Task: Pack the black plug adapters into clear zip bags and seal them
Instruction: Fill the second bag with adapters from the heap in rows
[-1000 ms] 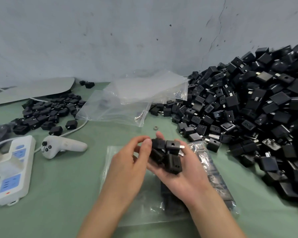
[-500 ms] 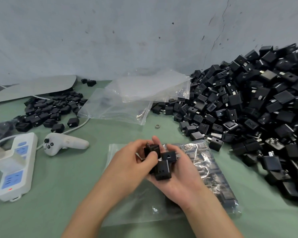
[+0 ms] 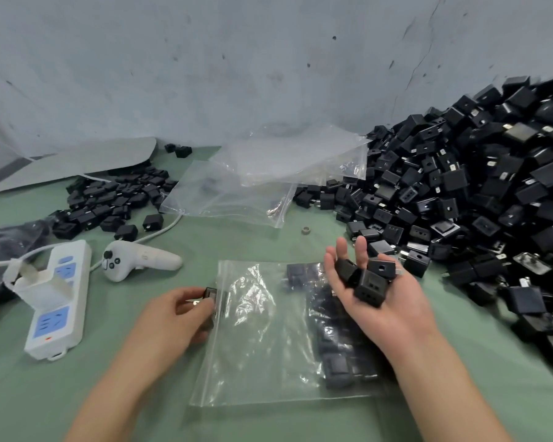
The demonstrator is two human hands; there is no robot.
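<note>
A clear zip bag (image 3: 262,333) lies flat on the green table, its right half filled with several black plug adapters (image 3: 336,342). My left hand (image 3: 170,320) pinches one black adapter (image 3: 212,296) at the bag's left edge, partly inside the plastic. My right hand (image 3: 377,295) is held palm up above the bag's right side, fingers straight, carrying three black adapters (image 3: 366,277) on the palm. A big heap of loose black adapters (image 3: 479,193) rises at the right.
Spare clear bags (image 3: 268,177) lie at the back centre. A smaller pile of adapters (image 3: 109,202) sits at the left, beside a white power strip (image 3: 58,301) and a white handheld controller (image 3: 134,260). A small metal ring (image 3: 306,230) lies on the table. The wall is close behind.
My left hand took one adapter from the right palm and carried it left and down to the bag's left edge. The right hand opened flat and shifted right, still carrying adapters.
</note>
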